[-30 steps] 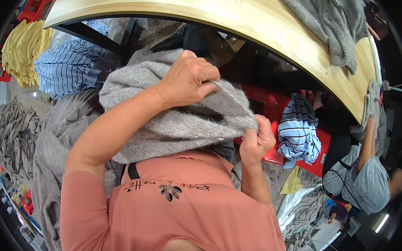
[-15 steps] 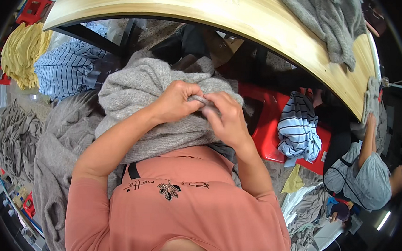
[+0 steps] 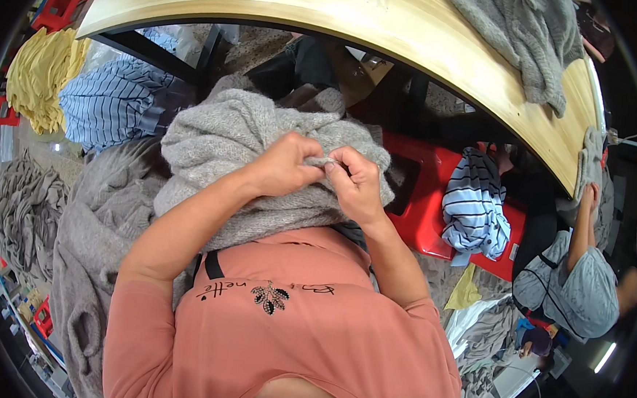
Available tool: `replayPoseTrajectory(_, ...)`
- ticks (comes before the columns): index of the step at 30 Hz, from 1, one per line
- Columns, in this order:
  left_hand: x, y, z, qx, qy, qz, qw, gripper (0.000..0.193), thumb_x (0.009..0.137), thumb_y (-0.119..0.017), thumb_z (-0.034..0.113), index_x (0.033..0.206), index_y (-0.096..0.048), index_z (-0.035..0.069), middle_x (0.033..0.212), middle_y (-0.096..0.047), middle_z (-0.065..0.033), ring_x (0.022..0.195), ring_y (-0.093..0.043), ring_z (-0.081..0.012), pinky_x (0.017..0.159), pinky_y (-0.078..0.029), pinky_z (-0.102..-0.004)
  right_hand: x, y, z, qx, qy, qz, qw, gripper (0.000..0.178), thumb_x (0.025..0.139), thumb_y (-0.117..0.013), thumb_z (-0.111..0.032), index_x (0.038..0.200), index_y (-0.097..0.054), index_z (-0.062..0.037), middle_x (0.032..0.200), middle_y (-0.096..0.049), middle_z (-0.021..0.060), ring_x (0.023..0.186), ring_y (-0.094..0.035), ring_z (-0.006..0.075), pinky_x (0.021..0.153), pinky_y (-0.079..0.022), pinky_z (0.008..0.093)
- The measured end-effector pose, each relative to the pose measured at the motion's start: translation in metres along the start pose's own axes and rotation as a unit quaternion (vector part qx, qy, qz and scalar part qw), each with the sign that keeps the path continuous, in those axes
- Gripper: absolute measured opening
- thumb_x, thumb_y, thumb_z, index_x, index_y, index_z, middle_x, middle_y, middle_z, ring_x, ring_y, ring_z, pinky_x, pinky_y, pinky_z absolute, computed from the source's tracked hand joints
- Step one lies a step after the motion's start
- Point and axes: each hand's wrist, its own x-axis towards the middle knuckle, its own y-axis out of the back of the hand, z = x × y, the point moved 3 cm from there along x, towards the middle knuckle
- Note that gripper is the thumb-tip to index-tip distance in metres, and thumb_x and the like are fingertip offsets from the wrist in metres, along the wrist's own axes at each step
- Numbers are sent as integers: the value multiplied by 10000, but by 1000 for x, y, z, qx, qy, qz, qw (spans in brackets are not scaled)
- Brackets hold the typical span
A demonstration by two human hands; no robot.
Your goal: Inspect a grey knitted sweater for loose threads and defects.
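Note:
A bulky grey knitted garment [image 3: 220,131] lies bunched on my lap. Above it my left hand [image 3: 288,166] pinches a narrow edge of the knit between thumb and fingers. Close beside it, my right hand [image 3: 356,183] grips the same edge, its thumb pressed against the curled fingers. A short strip of the grey knit shows between the two hands. Whether anything small is also in the fingers cannot be made out.
A wooden table [image 3: 272,3] curves across the front, with another grey knit garment [image 3: 524,51] on its right end. At right, a striped shirt [image 3: 475,205] rests on red stools [image 3: 425,176]. Blue striped cloth [image 3: 113,102] and yellow cloth [image 3: 41,80] are piled left. A co-worker [image 3: 576,284] sits right.
My right hand has drawn its fingers in and turned slightly, now gripping the edge more tightly. My left hand stays nearly in place, still pinching the knit.

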Motion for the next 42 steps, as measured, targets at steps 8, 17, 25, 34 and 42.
replayPoseTrajectory(8,3,-3,-3,-151,60,8,987,45,724,-621,41,699,-598,12,601,-542,26,527,-438,-13,439,-321,-185,-3,6,8,57,-58,15,997,41,793,-522,-16,760,-536,2,609,-470,-30,568,-392,26,486,-329,199)
replayPoseTrajectory(17,2,-4,-12,-167,64,71,981,76,703,-636,73,694,-607,3,602,-503,35,564,-435,-45,475,-341,-216,2,1,8,1,-16,51,999,46,778,-521,-36,788,-547,0,572,-449,-15,527,-382,48,466,-321,219)
replayPoseTrajectory(25,1,3,-20,-182,88,96,975,184,731,-574,-12,913,-579,-29,841,-599,-55,753,-558,-107,694,-433,-217,9,-5,23,-79,53,44,995,149,652,-524,-149,593,-572,-20,629,-561,198,618,-551,378,583,-437,431)
replayPoseTrajectory(34,4,-5,-22,-176,105,10,979,228,704,-555,-40,931,-564,-34,837,-600,-54,726,-567,-107,653,-442,-212,-10,-5,5,-148,75,109,980,117,610,-535,-113,652,-552,-5,687,-587,175,649,-573,362,584,-445,448)
replayPoseTrajectory(42,23,9,-23,-263,137,84,951,145,759,-539,13,899,-575,3,886,-609,-81,788,-593,-170,725,-480,-287,-40,-6,-9,-280,376,245,848,113,645,-562,-173,643,-541,-62,692,-517,76,645,-532,243,506,-433,382)
